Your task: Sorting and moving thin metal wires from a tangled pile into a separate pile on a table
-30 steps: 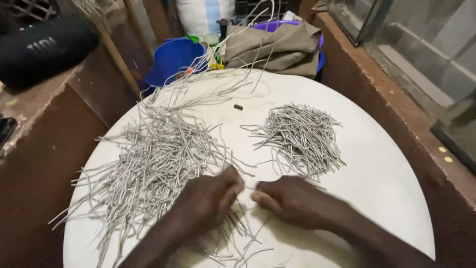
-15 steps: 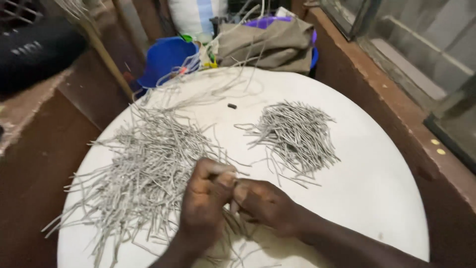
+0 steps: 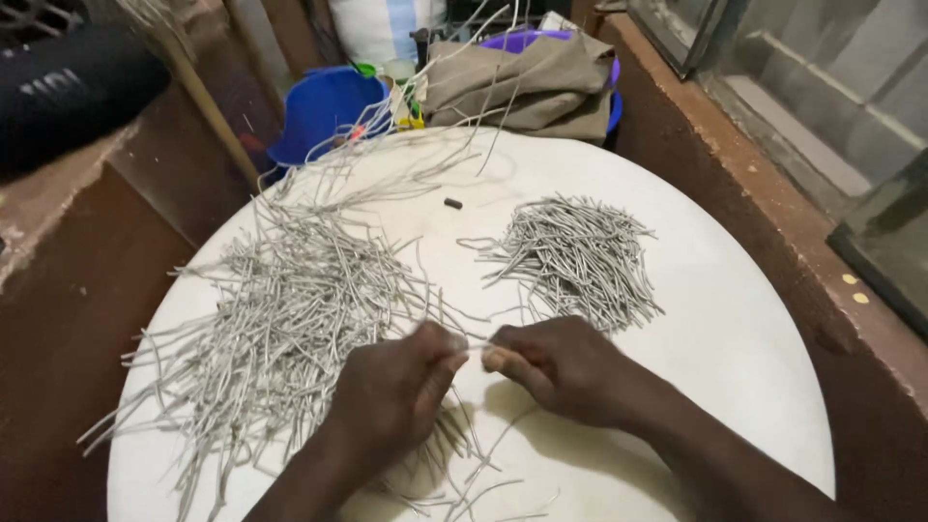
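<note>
Head view: left hand (image 3: 391,391) and right hand (image 3: 561,367) have lifted, pinching a strand (image 3: 474,345)

**Grey wire strand pinched between two hands**

A thin grey wire strand (image 3: 476,344) stretches level between the left hand (image 3: 391,396) and right hand (image 3: 561,367), both pinching it just above the round white table (image 3: 735,319), near its front edge.

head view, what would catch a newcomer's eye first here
The sprawling heap of long grey strands covers the left half of the round white table, with a tidier pile of short grey pieces at centre right. In front, the left hand and right hand meet, pinching one thin strand between them. Behind the table sit a blue bucket and a folded khaki cloth.
</note>
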